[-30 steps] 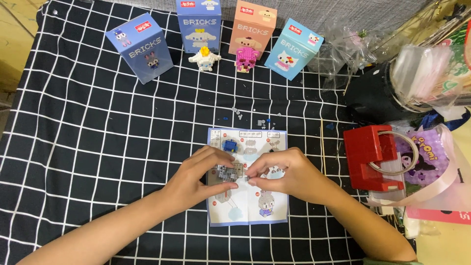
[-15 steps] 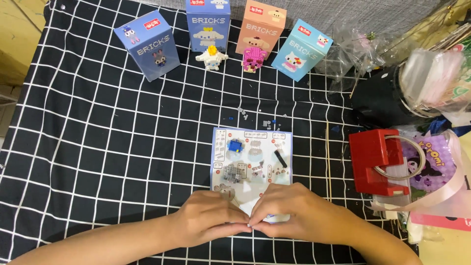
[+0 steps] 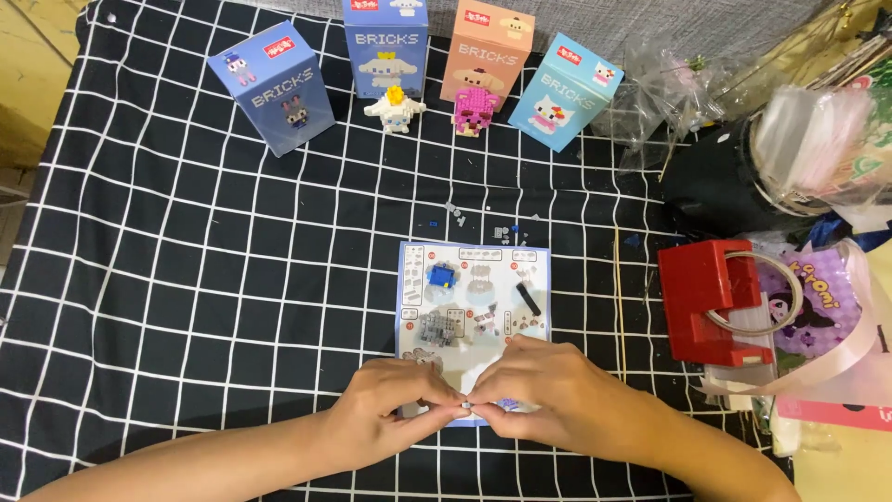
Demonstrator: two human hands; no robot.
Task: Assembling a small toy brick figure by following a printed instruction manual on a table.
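My left hand [image 3: 390,409] and my right hand [image 3: 548,404] met at the near edge of the instruction sheet [image 3: 474,307], fingertips pressed together around a tiny brick piece [image 3: 465,405]. Both sets of fingers were curled in and pinching; the piece was so small that only a pale speck of it showed between my thumbs, and I could not tell its shape. Just right of that pinch, a small bluish-purple bit [image 3: 506,403] peeked out under my right fingers, resting on the sheet.

The sheet lay flat on the black cloth with a white grid [image 3: 186,279], and on it sat a blue brick cluster [image 3: 441,275], a grey brick cluster [image 3: 439,325] and a short black piece [image 3: 528,299]. A scatter of loose grey bits [image 3: 483,223] lay on the cloth just beyond the sheet's far edge.

Along the far side stood four boxes in a row: a tilted blue box [image 3: 271,88] at the left, then a light blue box [image 3: 386,42], a peach box [image 3: 488,51] and a tilted turquoise box [image 3: 565,91]. A white brick figure [image 3: 395,107] and a pink brick figure [image 3: 476,107] stood in front of the middle two.

To the right of the sheet sat a red tape dispenser [image 3: 711,297], with crumpled clear plastic bags [image 3: 818,139] farther off.
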